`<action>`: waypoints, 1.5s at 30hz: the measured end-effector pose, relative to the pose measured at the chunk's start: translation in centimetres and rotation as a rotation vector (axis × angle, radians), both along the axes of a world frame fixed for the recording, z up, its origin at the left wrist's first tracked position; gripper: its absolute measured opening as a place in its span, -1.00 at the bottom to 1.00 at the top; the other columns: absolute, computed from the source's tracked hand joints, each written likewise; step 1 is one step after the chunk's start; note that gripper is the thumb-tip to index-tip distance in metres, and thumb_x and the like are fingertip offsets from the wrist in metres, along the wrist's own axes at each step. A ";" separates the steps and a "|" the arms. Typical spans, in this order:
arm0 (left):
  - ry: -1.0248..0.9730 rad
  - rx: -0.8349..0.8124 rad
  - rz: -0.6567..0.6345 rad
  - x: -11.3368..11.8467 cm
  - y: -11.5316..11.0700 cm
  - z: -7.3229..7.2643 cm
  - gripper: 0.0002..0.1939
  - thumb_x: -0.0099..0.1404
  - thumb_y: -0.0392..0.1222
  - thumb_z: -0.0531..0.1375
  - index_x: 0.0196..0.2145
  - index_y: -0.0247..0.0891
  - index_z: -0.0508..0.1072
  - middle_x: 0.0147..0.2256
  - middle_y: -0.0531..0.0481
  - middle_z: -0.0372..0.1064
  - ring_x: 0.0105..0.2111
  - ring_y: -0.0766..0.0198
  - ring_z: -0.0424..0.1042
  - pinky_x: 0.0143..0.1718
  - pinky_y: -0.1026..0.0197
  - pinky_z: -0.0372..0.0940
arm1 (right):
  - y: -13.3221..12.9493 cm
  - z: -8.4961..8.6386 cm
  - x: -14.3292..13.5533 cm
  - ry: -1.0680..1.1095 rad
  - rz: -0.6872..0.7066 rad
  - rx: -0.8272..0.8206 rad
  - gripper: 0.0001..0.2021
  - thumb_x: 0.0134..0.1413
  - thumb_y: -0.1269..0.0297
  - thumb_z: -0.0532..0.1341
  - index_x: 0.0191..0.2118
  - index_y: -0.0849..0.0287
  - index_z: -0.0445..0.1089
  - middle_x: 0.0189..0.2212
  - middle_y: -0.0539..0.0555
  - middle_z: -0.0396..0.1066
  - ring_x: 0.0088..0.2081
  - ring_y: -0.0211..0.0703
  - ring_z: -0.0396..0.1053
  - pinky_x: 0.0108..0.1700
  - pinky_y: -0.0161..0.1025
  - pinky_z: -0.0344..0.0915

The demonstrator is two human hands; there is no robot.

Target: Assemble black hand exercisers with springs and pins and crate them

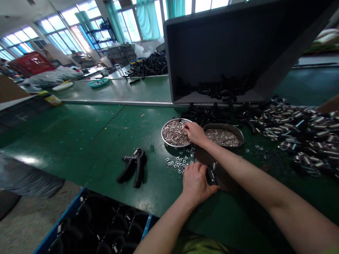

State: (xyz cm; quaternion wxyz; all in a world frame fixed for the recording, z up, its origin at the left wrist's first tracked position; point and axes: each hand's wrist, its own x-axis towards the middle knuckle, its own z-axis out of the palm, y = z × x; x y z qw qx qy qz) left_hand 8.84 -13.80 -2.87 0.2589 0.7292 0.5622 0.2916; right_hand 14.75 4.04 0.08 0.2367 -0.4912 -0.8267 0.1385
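Note:
My left hand [196, 181] is wrapped round a black part [211, 175] with a metal spring at its top, low over the green table. My right hand [194, 133] reaches over the right side of a round dish [172, 135] of small metal pins, fingertips pinched together among them; whether a pin is between them is too small to tell. Right of that hand stands an oval tin [224, 135] of small metal pieces. Loose metal nuts [180, 164] lie between the dish and my left hand. A black hand grip with a spring [134, 166] rests farther left.
A large grey bin [225, 49] lies tipped behind the dishes, black parts spilling out. Metal-and-black parts [309, 130] are heaped at the right. A blue crate [66, 218] of black grips is at the lower left. A metal rail [113, 102] crosses behind.

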 end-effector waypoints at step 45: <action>0.337 0.116 -0.064 0.3 -0.4 0.1 -0.42 0.01 0.06 0.32 -0.03 -0.14 0.32 -0.15 -0.05 0.31 -0.12 0.05 0.27 -0.07 -0.01 0.21 | -0.6 0.1 9.7 -0.408 -0.042 -0.052 -0.83 0.04 0.40 0.20 -0.25 0.15 0.52 -0.27 0.15 0.49 -0.18 -0.06 0.36 -0.21 -0.26 0.21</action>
